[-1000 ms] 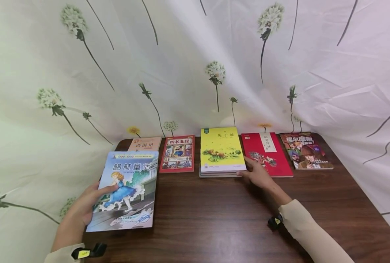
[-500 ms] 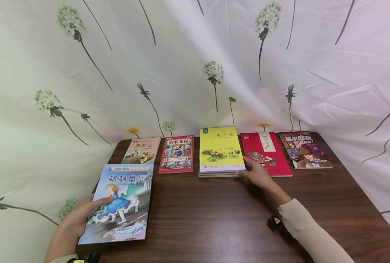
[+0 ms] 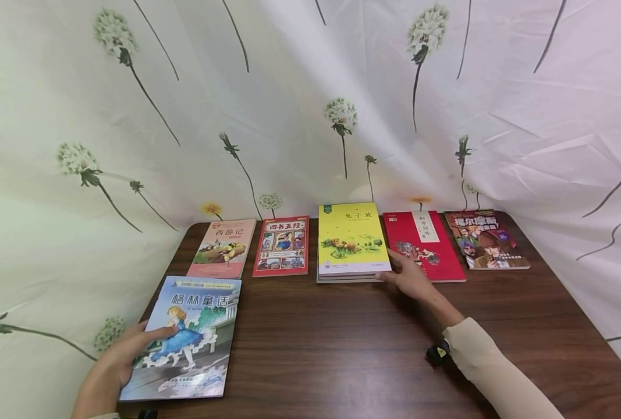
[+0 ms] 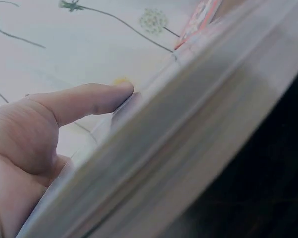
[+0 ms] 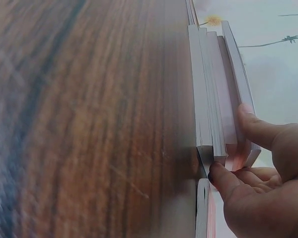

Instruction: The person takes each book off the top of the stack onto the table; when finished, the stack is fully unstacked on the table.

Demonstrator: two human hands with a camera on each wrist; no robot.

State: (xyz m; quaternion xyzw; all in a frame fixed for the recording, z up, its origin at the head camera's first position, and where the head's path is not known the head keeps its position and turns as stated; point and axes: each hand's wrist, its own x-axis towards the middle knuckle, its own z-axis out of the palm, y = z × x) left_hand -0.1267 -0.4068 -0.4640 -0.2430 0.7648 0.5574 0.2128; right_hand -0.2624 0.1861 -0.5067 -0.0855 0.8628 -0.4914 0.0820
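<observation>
Nearest the person, the left hand (image 3: pixel 115 362) grips the blue book (image 3: pixel 192 334) along its left edge, thumb laid on the cover; the fingers beneath are hidden. Over the last second this book has come down towards the person and a little to the left. The left wrist view is too blurred to tell whether the hand holds one book or several, and whether the book rests on the worktop (image 3: pixel 320 343) is also unclear.

Farther out, the right hand (image 3: pixel 414 280) has not shifted: it pinches the near right corner of the stack (image 3: pixel 348 279), thumb on the near side and a finger at the right side. The yellow book (image 3: pixel 354 235) on top has stayed in place.

Beyond the blue book, the pink book (image 3: pixel 222 250), largely covered a second ago, now shows almost whole, so the two appear nearly separated; the stack seems to be kept steady meanwhile. The small red book (image 3: pixel 281 247), the large red book (image 3: pixel 424 250) and the comic-style book (image 3: pixel 487 240) lie where they were, before the dandelion-patterned cloth (image 3: pixel 289 99).
</observation>
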